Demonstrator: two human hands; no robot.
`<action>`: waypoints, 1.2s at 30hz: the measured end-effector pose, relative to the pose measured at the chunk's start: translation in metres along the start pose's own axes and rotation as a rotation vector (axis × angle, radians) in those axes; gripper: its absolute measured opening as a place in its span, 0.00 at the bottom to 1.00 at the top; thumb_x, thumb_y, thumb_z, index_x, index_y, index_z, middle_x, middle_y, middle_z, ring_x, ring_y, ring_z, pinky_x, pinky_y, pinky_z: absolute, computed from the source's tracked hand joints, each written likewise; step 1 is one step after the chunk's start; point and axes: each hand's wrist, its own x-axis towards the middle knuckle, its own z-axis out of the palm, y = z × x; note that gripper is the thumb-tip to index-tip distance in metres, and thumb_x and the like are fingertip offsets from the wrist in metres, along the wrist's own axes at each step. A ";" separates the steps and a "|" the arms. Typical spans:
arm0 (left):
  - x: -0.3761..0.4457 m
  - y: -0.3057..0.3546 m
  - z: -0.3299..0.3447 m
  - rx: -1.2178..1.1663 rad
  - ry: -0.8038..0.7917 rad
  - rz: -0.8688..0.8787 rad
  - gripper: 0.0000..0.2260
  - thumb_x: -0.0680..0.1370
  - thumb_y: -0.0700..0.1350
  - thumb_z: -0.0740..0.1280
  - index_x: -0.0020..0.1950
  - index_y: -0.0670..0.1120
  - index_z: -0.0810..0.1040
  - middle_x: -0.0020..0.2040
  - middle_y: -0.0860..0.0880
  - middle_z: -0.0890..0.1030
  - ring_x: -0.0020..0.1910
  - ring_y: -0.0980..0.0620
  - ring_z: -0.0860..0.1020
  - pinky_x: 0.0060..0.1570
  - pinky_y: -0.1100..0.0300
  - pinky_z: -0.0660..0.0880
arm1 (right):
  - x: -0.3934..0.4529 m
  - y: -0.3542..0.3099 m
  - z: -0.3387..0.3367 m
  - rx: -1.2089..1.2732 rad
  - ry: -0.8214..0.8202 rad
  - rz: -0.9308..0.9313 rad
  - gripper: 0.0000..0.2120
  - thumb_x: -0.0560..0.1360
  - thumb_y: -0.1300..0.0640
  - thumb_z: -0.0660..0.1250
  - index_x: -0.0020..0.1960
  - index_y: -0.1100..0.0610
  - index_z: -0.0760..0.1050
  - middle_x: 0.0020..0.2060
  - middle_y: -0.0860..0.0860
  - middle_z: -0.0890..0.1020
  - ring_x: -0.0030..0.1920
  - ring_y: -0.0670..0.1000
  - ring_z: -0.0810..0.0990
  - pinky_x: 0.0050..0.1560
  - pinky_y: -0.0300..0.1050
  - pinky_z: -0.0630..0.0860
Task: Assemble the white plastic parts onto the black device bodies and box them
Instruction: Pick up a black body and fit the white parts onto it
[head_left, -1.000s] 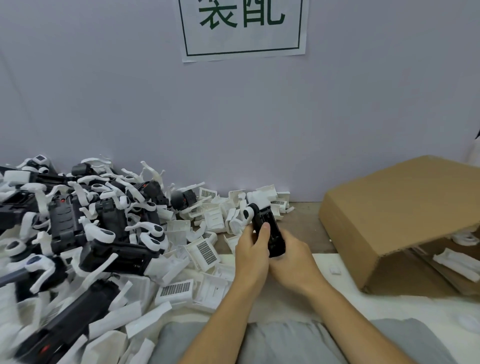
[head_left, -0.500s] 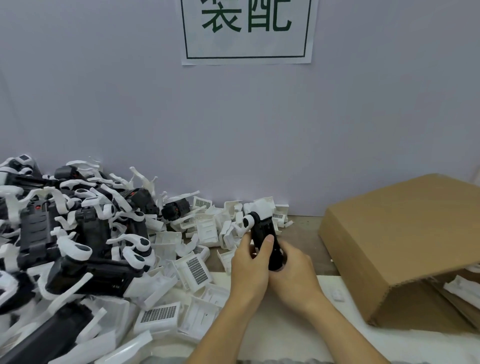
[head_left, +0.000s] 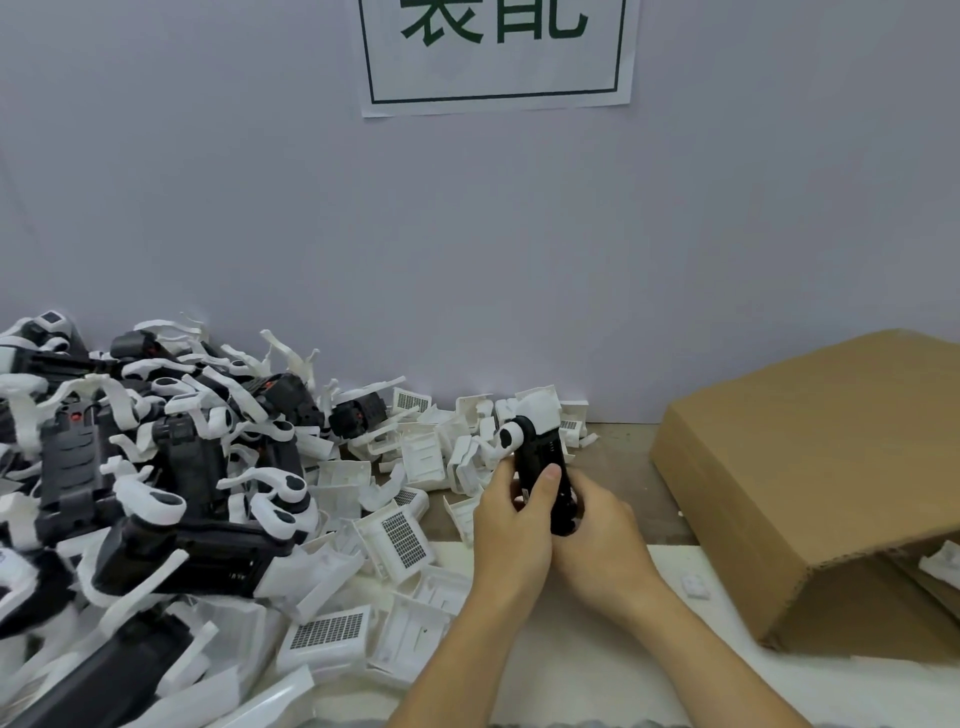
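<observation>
A big heap of black device bodies (head_left: 171, 467) tangled with loose white plastic parts (head_left: 400, 535) covers the left of the surface (head_left: 613, 670), so most of the job looks still to do, while the brown cardboard box (head_left: 810, 478) on the right lies tipped with a few white pieces showing in its opening. Just in front of the heap, mid-surface, the left hand (head_left: 511, 525) and right hand (head_left: 597, 535) both curl round one upright black device body (head_left: 540, 467) with a white rounded piece (head_left: 511, 436) at its top. It seems in mid-assembly, not yet boxed.
</observation>
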 end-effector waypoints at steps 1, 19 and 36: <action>0.000 0.000 0.000 -0.010 -0.005 -0.001 0.06 0.81 0.45 0.67 0.55 0.54 0.81 0.49 0.51 0.86 0.50 0.55 0.84 0.54 0.58 0.79 | 0.000 0.000 -0.001 -0.009 0.006 -0.007 0.13 0.72 0.60 0.73 0.51 0.43 0.81 0.42 0.36 0.86 0.45 0.36 0.84 0.42 0.28 0.77; -0.006 0.003 -0.006 0.623 -0.191 0.368 0.16 0.78 0.36 0.62 0.62 0.51 0.77 0.55 0.55 0.79 0.55 0.55 0.76 0.52 0.55 0.76 | 0.011 -0.003 -0.009 0.532 0.312 0.054 0.22 0.69 0.52 0.78 0.60 0.54 0.76 0.46 0.50 0.85 0.44 0.43 0.85 0.40 0.35 0.79; -0.003 0.005 -0.002 0.516 0.021 0.359 0.07 0.84 0.43 0.60 0.57 0.49 0.76 0.50 0.53 0.79 0.50 0.56 0.76 0.48 0.60 0.71 | 0.007 -0.004 -0.001 0.344 0.240 -0.009 0.18 0.77 0.35 0.62 0.62 0.43 0.75 0.52 0.39 0.84 0.54 0.37 0.81 0.50 0.31 0.75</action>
